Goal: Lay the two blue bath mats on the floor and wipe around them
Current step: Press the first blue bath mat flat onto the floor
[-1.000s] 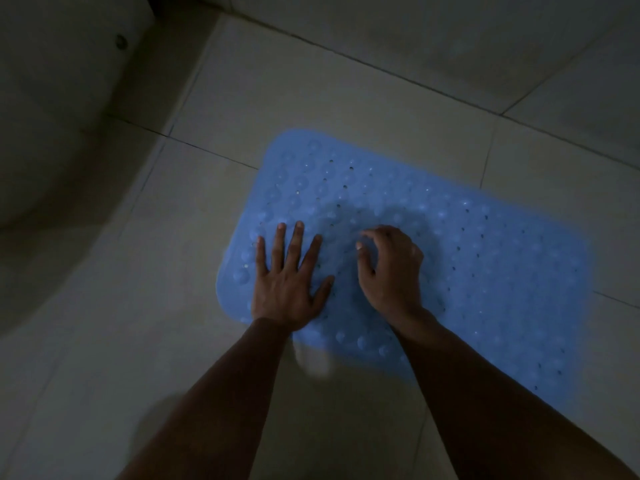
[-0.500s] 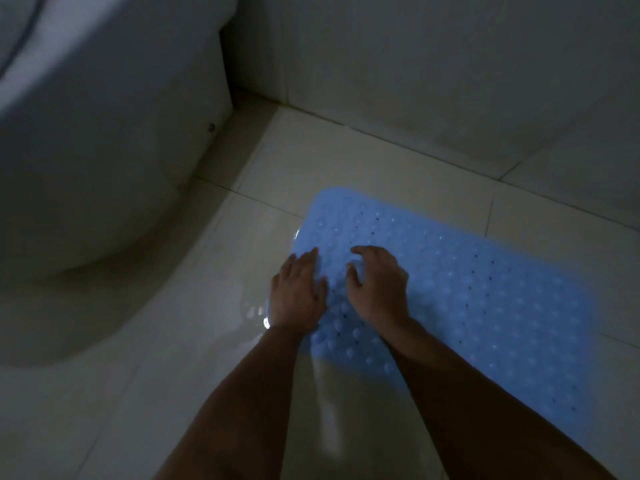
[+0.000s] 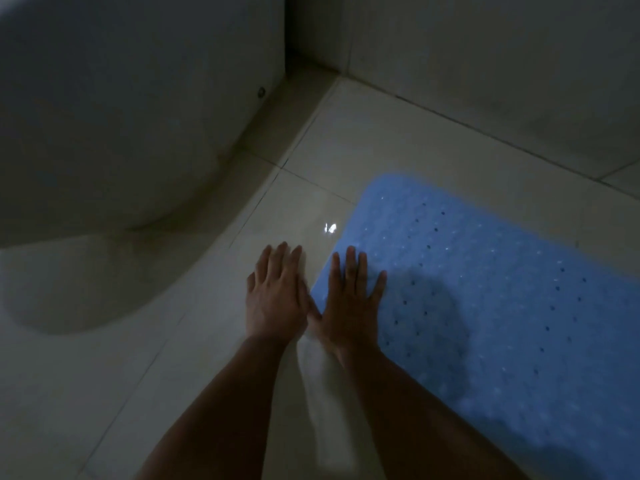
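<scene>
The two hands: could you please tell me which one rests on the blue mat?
The right hand, fingers flat on the perforated blue rubber bath mat; the left hand lies on the pale floor tile.

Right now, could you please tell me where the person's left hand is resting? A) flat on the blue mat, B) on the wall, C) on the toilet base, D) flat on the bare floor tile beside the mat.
D: the left hand lies flat on the floor tile, just off the edge of the blue mat.

Bath mat point(image 3: 502, 306): light blue, patterned with rows of small dark holes and pale raised bumps. Floor point(image 3: 363, 143): glossy cream tiles, thin darker grout lines. Toilet point(image 3: 121, 133): white-grey.
</scene>
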Available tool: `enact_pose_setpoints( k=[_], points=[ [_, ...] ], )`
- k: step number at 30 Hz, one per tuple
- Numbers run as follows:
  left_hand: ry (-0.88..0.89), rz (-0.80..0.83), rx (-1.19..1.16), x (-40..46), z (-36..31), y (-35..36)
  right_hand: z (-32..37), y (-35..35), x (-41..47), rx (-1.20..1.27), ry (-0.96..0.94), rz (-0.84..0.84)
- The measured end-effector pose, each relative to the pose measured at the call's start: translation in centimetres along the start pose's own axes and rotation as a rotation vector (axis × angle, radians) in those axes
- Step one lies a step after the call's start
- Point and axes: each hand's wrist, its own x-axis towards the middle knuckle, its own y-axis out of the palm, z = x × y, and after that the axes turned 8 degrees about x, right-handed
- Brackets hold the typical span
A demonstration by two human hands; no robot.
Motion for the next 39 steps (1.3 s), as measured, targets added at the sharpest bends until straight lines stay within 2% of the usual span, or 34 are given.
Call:
enact_pose_setpoints(
  k=[3, 11, 17, 23, 25, 27, 35, 39],
  points=[
    [0.038, 0.017, 0.009, -0.1, -0.1, 0.0, 0.0, 0.1, -0.2, -0.011, -0.002, 0.038],
    [-0.007, -0.011, -0.004, 1.4, 0.7, -0.7, -0.1, 0.2, -0.1, -0.028, -0.016, 0.066],
    [-0.031, 0.036, 0.024, 1.7, 1.1, -0.6, -0.1, 0.4, 0.1, -0.027, -0.006, 0.072],
    [-0.086, 0.046, 0.082, 1.7, -0.9, -4.5, 0.6, -2.5, 1.1, 0.073, 0.02, 0.278],
    [-0.106, 0.069, 0.093, 1.1, -3.2, -7.5, 0.1, -6.3, 1.2, 0.152, 0.061, 0.349],
    [-0.086, 0.139, 0.144, -0.2, -5.6, -10.7, -0.5, -10.6, 0.2, 0.2, 0.131, 0.329],
    [0.218, 0.397, 0.201, -7.4, -18.0, -30.9, -3.3, -36.2, -9.9, 0.326, 0.373, 0.365],
    [0.343, 0.455, 0.218, -9.9, -24.7, -42.0, -3.8, -49.8, -15.0, 0.465, 0.503, 0.261]
  ],
)
